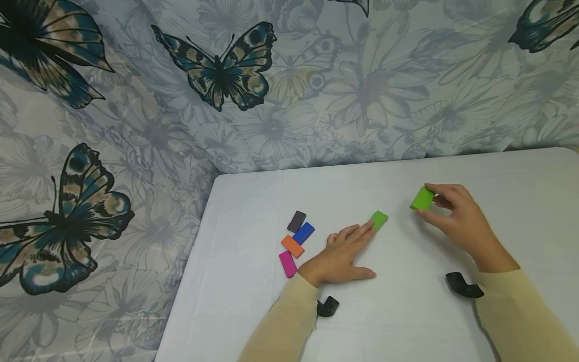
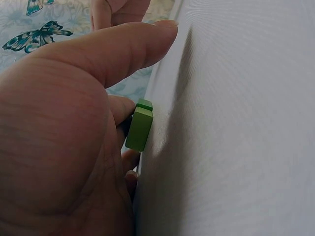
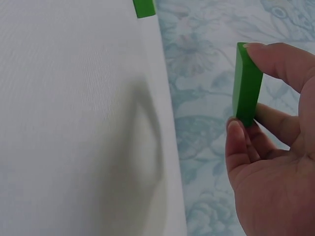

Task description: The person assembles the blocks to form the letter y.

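The work looks partway through: one green block is lifted while another lies under fingertips, and the four blocks of other colours, left of centre in the frame, have no finger on them. The right hand [image 1: 463, 221], right of centre, pinches the raised green block [image 1: 422, 198] between thumb and fingers, above the white counter [image 1: 520, 201]. The left hand [image 1: 341, 256], below centre, lies with fingers extended and thumb spread, fingertips on the lying green block [image 1: 380, 219]; the two hands are well apart. Whether the held block is being brought or taken away cannot be told, so what is left is uncertain. Counted in the head view, there are six blocks: two green, one dark grey [image 1: 296, 221], one blue [image 1: 303, 233], one orange [image 1: 292, 246] and one magenta [image 1: 287, 264], those last four close together. The left wrist view shows a step in the green by the left fingers; whether a further block is there, I cannot tell. Two black curved pieces [image 1: 463, 285] show, one by each sleeve [image 1: 520, 311].
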### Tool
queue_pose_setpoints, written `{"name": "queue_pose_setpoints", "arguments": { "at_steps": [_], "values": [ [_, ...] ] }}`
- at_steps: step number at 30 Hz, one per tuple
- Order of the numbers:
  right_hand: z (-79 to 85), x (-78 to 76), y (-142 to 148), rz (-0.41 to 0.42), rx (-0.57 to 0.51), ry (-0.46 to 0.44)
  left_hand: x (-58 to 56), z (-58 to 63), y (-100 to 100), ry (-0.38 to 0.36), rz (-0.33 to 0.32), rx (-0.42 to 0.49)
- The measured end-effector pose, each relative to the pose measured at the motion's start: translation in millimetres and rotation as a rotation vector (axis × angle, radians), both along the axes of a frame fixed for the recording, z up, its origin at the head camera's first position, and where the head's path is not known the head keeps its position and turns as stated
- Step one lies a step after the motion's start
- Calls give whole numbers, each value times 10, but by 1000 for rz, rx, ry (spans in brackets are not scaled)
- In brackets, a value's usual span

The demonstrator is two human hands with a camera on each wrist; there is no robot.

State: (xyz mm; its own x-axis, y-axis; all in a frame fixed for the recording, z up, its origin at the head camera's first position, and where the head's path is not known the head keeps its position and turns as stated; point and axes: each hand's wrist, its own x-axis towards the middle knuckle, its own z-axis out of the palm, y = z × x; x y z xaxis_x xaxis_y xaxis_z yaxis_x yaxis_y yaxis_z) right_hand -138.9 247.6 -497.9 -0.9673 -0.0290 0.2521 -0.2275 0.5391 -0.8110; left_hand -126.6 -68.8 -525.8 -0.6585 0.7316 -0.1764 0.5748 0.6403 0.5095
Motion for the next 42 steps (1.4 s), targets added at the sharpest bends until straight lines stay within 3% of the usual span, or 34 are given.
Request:
{"name": "queue_pose_setpoints", "arguments": {
  "at_steps": [25,35,42],
  "values": [
    [-178,-277,-372,46,34,-58,-8,27,4,13,-9,-7],
    [-272,-353,-492,43,71,-152,-6,-9,3,9,-6,-7],
    [-342,-383,-520,32,123,-171,-8,4,-5,22,-14,-8]
  ]
}}
